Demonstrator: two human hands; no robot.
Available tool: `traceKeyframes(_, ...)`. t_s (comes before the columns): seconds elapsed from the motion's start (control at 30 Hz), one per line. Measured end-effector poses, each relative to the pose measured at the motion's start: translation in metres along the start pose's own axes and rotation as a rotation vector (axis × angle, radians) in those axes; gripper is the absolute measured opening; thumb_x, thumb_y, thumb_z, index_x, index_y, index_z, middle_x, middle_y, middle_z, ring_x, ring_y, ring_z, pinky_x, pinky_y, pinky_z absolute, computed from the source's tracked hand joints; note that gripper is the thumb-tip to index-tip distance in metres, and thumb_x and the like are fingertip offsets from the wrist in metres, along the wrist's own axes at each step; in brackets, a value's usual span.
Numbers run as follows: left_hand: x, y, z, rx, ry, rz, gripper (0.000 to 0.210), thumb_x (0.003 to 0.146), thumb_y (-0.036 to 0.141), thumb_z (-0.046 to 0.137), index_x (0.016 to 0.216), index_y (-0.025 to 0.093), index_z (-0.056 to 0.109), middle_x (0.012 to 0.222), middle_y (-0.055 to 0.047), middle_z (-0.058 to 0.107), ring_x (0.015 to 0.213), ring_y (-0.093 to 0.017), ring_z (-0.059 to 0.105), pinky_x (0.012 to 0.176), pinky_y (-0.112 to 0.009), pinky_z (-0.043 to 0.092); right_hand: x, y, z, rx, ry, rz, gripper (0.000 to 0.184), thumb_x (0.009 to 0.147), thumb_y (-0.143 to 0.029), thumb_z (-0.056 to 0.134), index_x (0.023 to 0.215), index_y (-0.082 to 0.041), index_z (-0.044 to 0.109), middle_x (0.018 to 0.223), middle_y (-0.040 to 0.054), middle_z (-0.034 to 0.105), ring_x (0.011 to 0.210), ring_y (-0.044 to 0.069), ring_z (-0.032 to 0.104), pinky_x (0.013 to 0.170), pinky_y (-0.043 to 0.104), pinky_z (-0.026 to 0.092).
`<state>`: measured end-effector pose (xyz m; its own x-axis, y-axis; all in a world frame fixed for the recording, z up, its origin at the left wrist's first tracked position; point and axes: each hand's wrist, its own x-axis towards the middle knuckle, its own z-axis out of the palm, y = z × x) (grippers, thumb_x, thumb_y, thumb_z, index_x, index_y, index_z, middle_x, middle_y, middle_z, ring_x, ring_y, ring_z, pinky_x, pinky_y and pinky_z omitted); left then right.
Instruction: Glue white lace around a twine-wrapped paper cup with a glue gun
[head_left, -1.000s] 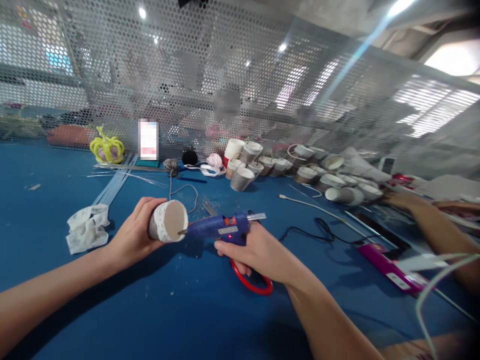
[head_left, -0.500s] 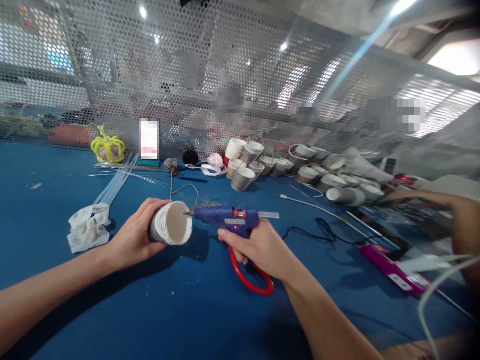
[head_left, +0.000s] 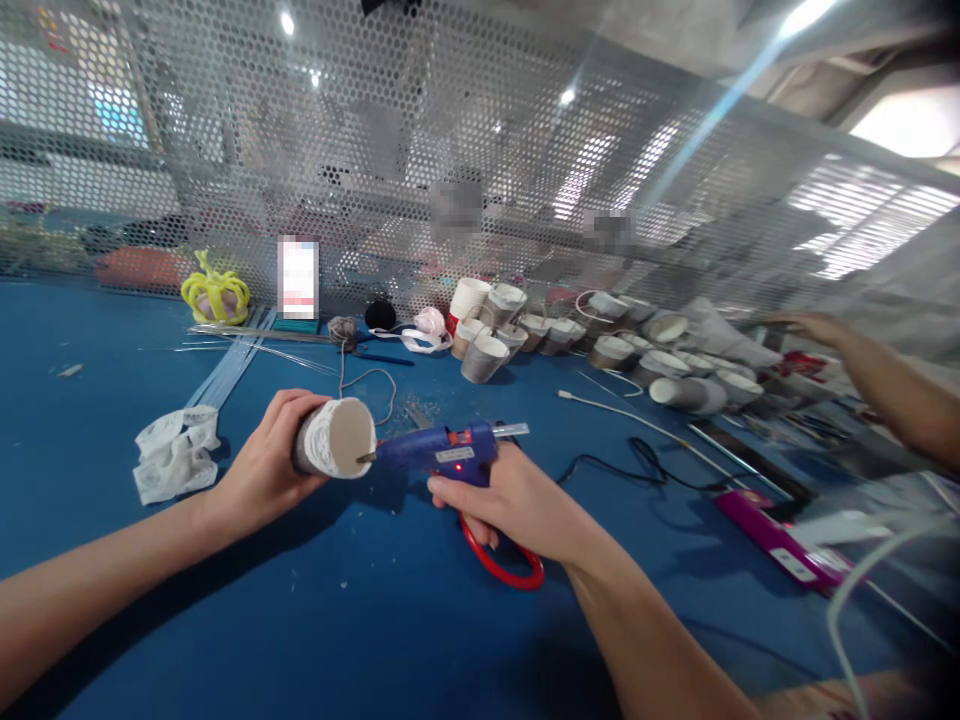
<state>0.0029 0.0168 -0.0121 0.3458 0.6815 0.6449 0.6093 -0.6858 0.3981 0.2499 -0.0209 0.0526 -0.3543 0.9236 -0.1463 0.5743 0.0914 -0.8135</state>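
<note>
My left hand (head_left: 274, 455) is wrapped round a paper cup (head_left: 354, 438) with a grey side and a white lacy band near its rim. The cup is tipped on its side, its round end facing right. My right hand (head_left: 499, 505) grips a blue hot glue gun (head_left: 427, 450) with a small red light lit and a clear glue stick (head_left: 512, 430) poking out the back. Its nozzle tip touches or nearly touches the lower right rim of the cup. Beneath my right hand, a red loop handle (head_left: 517, 578) lies on the table, seemingly of scissors.
Crumpled white lace (head_left: 176, 455) lies left, clear sticks (head_left: 232, 365) behind it. Grey yarn (head_left: 343, 331), several cups (head_left: 484, 358) and a phone (head_left: 298, 278) line the mesh screen (head_left: 360, 150). A purple power strip (head_left: 772, 540) and another person's arm (head_left: 877, 370) are at right.
The cup has turned slightly and shifted left. The glue gun moved left and tilted, bringing its nozzle from the upper right rim to the lower rim. The other person's arm moved further back.
</note>
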Motion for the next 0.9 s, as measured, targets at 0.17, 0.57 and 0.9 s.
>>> traceKeyframes(0.17,0.0014,0.0016,-0.0012,-0.027,-0.020,0.063,0.061,0.070,0.032,0.067,0.118,0.019,0.031,0.111,-0.012,0.044,0.105,-0.028,0.047,0.088,-0.044,0.044,0.0008,-0.0011,-0.0007,0.062,0.075,-0.054,0.029,0.080,-0.039,0.055,0.064,-0.014,0.058,0.039,-0.0040,0.051,0.037,0.008,0.048,0.047,0.022,0.046)
traceKeyframes(0.57,0.0002,0.0008,0.0000,-0.146,-0.043,-0.105,0.056,0.070,0.032,0.064,0.116,0.019,0.035,0.109,-0.010,0.051,0.099,-0.027,0.054,0.085,-0.041,0.046,0.0036,0.0021,-0.0007,0.091,0.056,-0.015,0.028,0.079,-0.037,0.056,0.067,-0.013,0.059,0.039,-0.0042,0.050,0.035,0.007,0.046,0.043,0.020,0.043)
traceKeyframes(0.9,-0.0013,0.0030,0.0021,-0.343,-0.072,-0.225,0.058,0.069,0.031,0.067,0.118,0.019,0.037,0.114,-0.011,0.052,0.106,-0.027,0.052,0.091,-0.043,0.043,0.0091,0.0047,0.0026,0.351,0.115,-0.047,0.027,0.079,-0.036,0.056,0.067,-0.012,0.059,0.035,-0.0057,0.045,0.031,0.005,0.038,0.037,0.019,0.032)
